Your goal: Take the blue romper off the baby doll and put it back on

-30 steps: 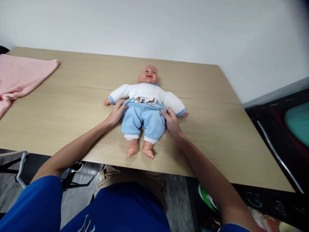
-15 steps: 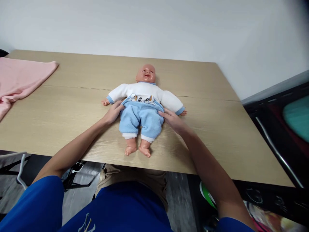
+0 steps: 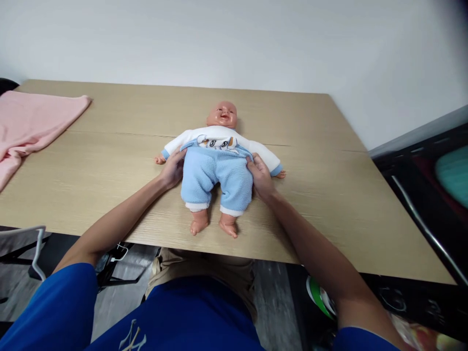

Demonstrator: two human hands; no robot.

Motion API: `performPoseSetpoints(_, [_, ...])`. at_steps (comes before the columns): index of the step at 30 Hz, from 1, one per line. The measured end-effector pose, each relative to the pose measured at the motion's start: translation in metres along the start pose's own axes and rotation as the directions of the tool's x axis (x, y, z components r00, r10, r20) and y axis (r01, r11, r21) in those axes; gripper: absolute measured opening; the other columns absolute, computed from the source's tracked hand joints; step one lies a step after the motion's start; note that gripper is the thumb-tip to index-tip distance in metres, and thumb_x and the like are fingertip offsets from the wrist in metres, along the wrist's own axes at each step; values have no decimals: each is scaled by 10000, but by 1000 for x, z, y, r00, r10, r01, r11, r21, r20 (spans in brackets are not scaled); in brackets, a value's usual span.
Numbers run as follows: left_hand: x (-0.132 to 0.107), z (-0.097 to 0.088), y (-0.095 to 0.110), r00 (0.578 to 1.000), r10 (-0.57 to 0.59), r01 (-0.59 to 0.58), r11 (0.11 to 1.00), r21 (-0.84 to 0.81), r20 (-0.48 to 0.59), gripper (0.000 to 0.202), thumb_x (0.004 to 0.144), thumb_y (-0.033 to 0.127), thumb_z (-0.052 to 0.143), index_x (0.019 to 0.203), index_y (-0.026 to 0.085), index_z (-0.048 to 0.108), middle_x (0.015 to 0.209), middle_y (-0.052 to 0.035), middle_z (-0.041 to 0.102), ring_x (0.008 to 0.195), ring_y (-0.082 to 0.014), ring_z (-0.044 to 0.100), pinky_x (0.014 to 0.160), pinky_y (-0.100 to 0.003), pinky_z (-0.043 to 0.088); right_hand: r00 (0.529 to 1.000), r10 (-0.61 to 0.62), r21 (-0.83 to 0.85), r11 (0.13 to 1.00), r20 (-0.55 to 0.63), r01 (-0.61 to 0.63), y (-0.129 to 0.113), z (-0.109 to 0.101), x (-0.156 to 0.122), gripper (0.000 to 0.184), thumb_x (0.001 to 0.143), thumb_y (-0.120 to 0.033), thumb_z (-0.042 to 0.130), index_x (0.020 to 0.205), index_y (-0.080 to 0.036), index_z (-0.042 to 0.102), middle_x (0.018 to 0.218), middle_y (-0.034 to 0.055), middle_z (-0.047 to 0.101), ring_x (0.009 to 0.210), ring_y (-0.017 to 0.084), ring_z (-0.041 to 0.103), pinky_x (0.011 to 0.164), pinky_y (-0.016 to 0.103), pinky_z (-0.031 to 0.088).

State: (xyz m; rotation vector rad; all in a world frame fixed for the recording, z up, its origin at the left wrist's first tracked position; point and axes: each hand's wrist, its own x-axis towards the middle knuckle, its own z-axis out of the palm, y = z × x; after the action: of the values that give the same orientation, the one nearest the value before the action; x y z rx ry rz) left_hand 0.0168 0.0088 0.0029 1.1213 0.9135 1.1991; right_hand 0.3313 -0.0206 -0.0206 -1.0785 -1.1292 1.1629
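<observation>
A baby doll (image 3: 222,115) lies on its back on the table, head away from me and bare feet toward me. It wears a white top (image 3: 210,131) with blue cuffs and an animal face on the front, and light blue fleece pants (image 3: 199,178) with white ankle cuffs. My left hand (image 3: 174,168) is closed on the pants' waistband at one hip. At the other hip, my right hand (image 3: 261,174) pinches the waistband between thumb and fingers. The waistband stretches between both hands, over the lower part of the top.
A pink cloth (image 3: 36,119) lies at the left end of the wooden table (image 3: 120,204). The white wall (image 3: 234,44) stands behind. To the right is a black frame (image 3: 420,195) with a metal bar. A chair (image 3: 40,253) stands below the near edge at left.
Both hands have tightened on the waistband and lifted it slightly, drawing it wider. The doll's legs have spread apart and its head has tipped back a little.
</observation>
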Motion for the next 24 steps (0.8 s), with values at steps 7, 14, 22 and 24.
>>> performPoseSetpoints(7, [2,-5,7,995,43,-50,996,75,85,567,882,731,932,1023,221,730,1080,-86,779,1176,-363,747,1114,-517,602,988,-142,-137,979,61,149,-6,-8,-3,546,905,-812,871,946,-313,653,932,2,644,966,274,641,1053,477,636])
performPoseSetpoints(14, [10,-4,15,949,303,-316,910,267,93,623,964,849,865,989,263,653,1034,-52,660,989,-255,627,967,-418,569,922,-382,-276,881,66,385,-27,-2,10,392,984,-666,805,1015,-307,650,1036,28,625,1048,277,635,1061,442,581])
performPoseSetpoints(22, [20,-13,2,984,162,-180,894,410,79,608,1008,833,782,995,240,650,949,-26,593,919,-241,559,883,-393,490,1000,-14,-271,963,19,18,-6,-4,28,539,875,-795,840,907,-294,642,898,-19,657,984,251,637,1048,402,588])
performPoseSetpoints(24, [16,-20,0,982,171,-190,859,475,83,549,1023,764,769,955,235,640,971,-38,609,968,-264,573,934,-418,496,1000,0,-229,973,-3,-1,-1,-9,20,503,878,-760,844,894,-294,654,924,-14,697,1034,262,667,1128,417,586])
